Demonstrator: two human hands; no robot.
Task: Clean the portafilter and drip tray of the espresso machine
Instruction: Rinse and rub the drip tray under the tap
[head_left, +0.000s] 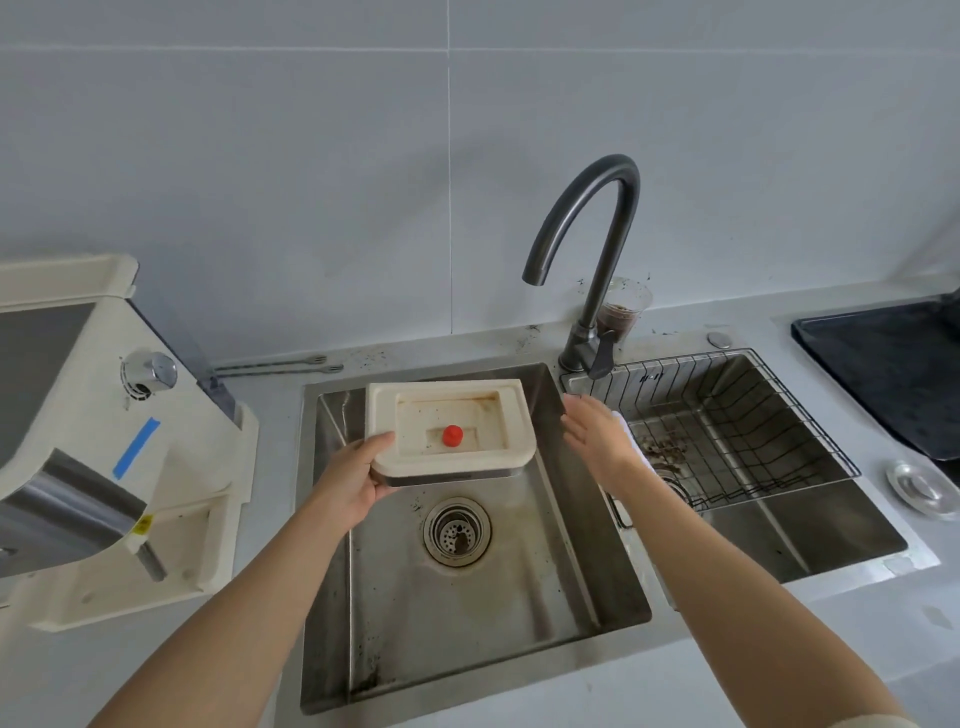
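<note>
The left hand (353, 478) grips the near-left corner of the cream drip tray (382, 421), thumb on the rim and fingers curled under, holding it above the left sink basin (467, 613). The tray holds 1 red float (452, 435) and brown staining. The right hand (597, 436) is spread flat just beside the tray's right edge; contact cannot be told. Dark bits sit in the drain strainer (457, 530). The wire basket (802, 413) sits in the right basin (831, 535) over brown grounds. A clear cup (623, 306) behind the faucet (602, 270) holds brown residue
</note>
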